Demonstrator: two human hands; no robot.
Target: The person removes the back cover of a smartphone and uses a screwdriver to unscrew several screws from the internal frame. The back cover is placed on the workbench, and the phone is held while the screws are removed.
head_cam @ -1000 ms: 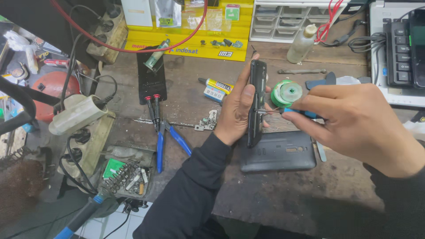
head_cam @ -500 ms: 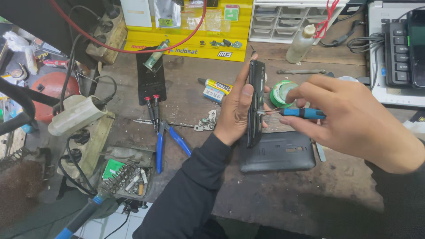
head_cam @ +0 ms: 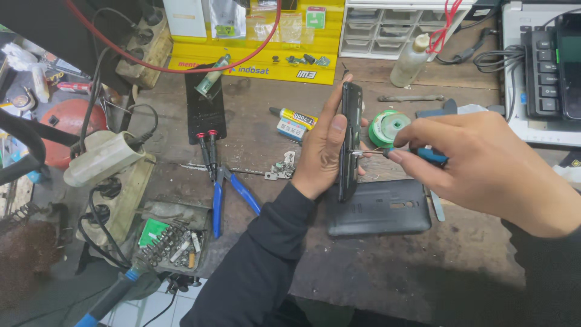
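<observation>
The left hand (head_cam: 324,151) grips a dark phone (head_cam: 350,142) upright on its edge above the workbench (head_cam: 363,272), while the right hand (head_cam: 484,169) pinches a blue-handled screwdriver (head_cam: 417,154), its tip against the phone's open side. Held this way, the tip could slip and scratch inside, or a loosened screw could drop among the clutter near the detached back cover (head_cam: 378,215).

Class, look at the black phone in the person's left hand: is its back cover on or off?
Off. The black phone stands on edge in the left hand, while the dark grey back cover lies separately on the workbench.
</observation>
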